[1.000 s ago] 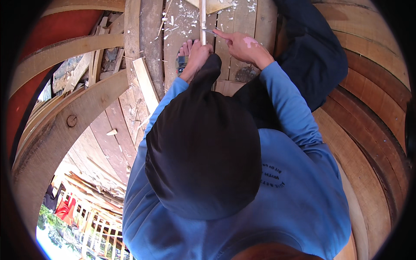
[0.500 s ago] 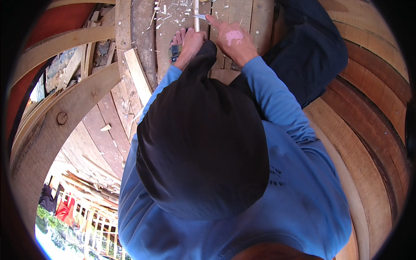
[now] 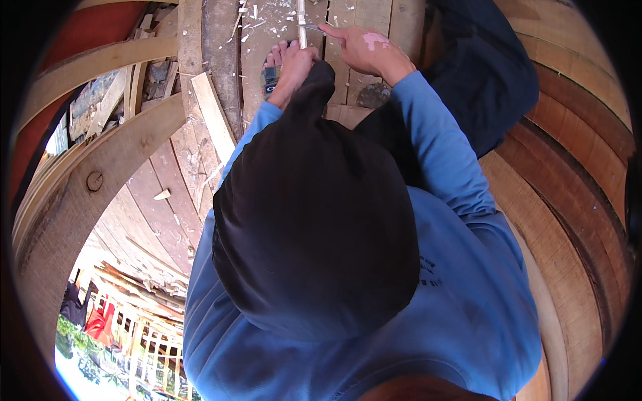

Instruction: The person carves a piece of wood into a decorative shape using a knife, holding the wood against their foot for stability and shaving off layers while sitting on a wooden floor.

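At the top of the view my left hand is closed round the lower end of a pale, thin wooden stick, which points away from me. To its right, my right hand is closed round a knife, with the index finger stretched toward the blade. The narrow knife blade lies across the stick, just beyond my left fingers; the handle is hidden in my grip. Just left of my left hand, a sandalled foot rests on the planks.
White wood shavings litter the plank floor. A loose pale board lies to the left. Curved wooden ribs rise on the left, and curved planking on the right. Scrap wood is heaped at lower left.
My right hand has shifted slightly right and turned, and the blade now shows as a thinner sliver on the stick. My left hand has stayed nearly in place.
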Demonstrator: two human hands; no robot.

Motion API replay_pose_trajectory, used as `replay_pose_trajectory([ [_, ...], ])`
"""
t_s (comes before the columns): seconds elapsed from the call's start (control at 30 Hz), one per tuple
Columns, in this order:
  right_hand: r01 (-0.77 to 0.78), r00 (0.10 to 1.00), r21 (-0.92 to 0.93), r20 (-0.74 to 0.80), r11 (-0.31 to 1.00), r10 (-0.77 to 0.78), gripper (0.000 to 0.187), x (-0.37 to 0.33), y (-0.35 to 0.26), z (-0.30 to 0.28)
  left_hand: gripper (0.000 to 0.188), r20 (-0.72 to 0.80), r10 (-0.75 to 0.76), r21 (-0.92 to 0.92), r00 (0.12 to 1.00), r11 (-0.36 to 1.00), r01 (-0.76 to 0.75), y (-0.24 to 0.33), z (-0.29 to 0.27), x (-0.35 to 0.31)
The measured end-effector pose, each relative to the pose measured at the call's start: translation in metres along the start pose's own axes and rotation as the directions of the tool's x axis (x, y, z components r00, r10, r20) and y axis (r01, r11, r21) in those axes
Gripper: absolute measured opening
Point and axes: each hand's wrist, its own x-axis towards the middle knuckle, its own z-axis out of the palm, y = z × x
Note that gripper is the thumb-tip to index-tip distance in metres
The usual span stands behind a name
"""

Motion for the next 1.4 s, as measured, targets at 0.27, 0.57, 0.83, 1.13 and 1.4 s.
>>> replay_pose_trajectory([
  [0.27, -0.036, 0.978, -0.117, -0.207, 0.993, 0.011, 0.052, -0.004, -0.004, 0.017, 0.017, 0.025, -0.011, 0.073, 1.000, 0.997, 0.009, -0.001, 0.001, 0.010],
  [0.57, -0.282, 0.949, 0.310, 0.229, 0.908, 0.217, 0.053, -0.008, -0.037, -0.006, 0.016, -0.213, 0.161, 0.318, 0.964, 0.944, -0.087, -0.026, 0.017, -0.004],
  [0.83, 0.016, 0.992, -0.095, 0.122, 0.995, -0.005, 0.058, 0.008, -0.012, -0.009, 0.037, -0.103, -0.269, -0.238, 0.958, 0.941, 0.239, 0.036, -0.024, -0.027],
  [1.13, 0.035, 0.990, -0.204, -0.128, 0.978, -0.062, 0.069, 0.006, -0.004, 0.010, 0.039, -0.077, -0.297, -0.343, 0.952, 0.904, 0.254, 0.060, -0.039, -0.031],
  [1.4, 0.028, 1.000, 0.040, 0.003, 0.999, -0.028, 0.058, 0.021, -0.006, 0.027, 0.033, -0.161, -0.286, -0.276, 0.944, 0.932, 0.235, 0.026, -0.007, -0.023],
])
